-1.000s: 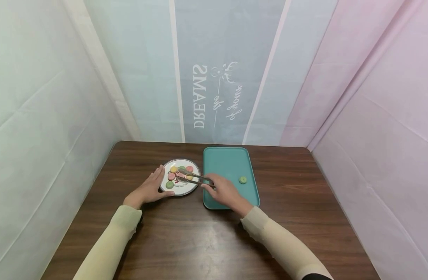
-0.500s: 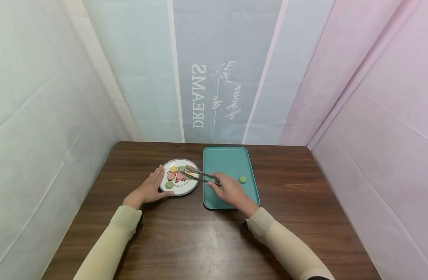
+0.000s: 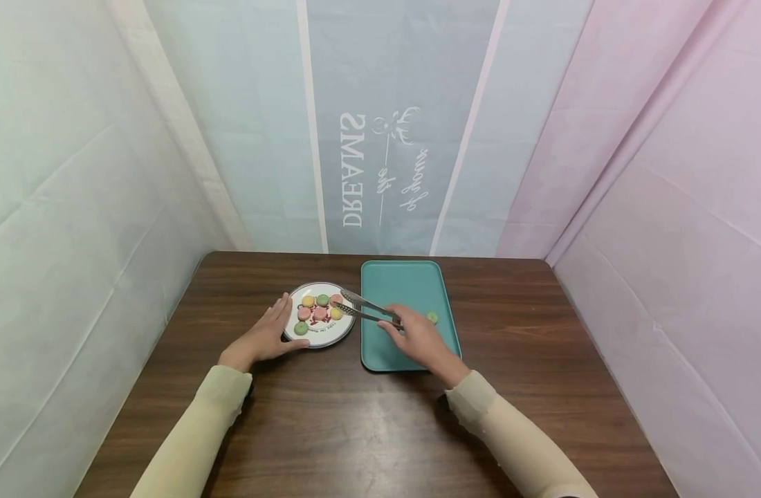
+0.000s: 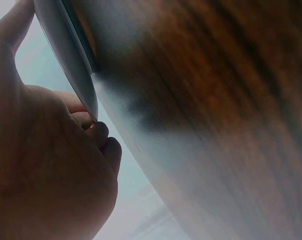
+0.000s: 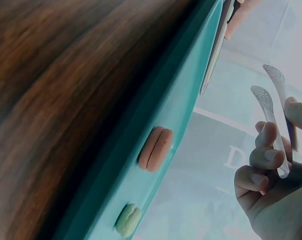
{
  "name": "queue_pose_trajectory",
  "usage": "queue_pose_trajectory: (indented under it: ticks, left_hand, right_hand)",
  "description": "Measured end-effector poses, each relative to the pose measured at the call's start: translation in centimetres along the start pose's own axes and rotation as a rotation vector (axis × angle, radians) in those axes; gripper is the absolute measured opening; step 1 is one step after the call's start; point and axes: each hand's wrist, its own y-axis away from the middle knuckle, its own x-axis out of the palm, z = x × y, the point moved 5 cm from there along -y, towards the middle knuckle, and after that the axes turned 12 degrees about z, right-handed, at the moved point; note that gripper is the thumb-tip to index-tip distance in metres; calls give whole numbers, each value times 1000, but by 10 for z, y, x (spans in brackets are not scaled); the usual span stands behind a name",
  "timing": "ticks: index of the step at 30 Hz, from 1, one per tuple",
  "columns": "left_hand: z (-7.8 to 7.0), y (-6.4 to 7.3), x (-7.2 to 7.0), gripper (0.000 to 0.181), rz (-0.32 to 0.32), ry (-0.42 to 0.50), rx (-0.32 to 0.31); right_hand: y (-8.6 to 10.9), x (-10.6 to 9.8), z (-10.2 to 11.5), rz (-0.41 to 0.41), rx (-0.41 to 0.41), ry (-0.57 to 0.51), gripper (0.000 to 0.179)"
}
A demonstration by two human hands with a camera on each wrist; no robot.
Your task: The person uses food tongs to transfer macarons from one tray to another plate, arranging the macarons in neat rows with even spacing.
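Observation:
My left hand [image 3: 265, 337] rests at the left rim of a white round plate [image 3: 332, 337], fingers and thumb spread along its edge. Several pink, yellow and green macarons [image 3: 301, 328] lie on this plate. With my right hand [image 3: 420, 337] I grip metal tongs [image 3: 362, 301] above the turquoise tray [image 3: 396, 277]. Their tips are apart over the plate's right edge, with nothing between them in the right wrist view. On the tray sit a green macaron [image 5: 128, 220] and a pink macaron [image 5: 155, 149]; the hand hides the pink one in the head view.
Plate and tray stand side by side on a dark wooden table [image 3: 331, 429]. Pale cloth walls [image 3: 411, 83] close in the back and both sides, the back one with mirrored lettering.
The tongs have moved right, from over the middle of the plate to its right edge, and the right hand with them. The left hand and plate have stayed put.

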Motion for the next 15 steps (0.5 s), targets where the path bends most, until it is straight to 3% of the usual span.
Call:
queue_pose_trajectory:
  ticks: [15]
  left_hand:
    - [-1, 2, 1, 122, -24, -10, 7]
  right_hand:
    - [12, -3, -18, -41, -15, 4, 37]
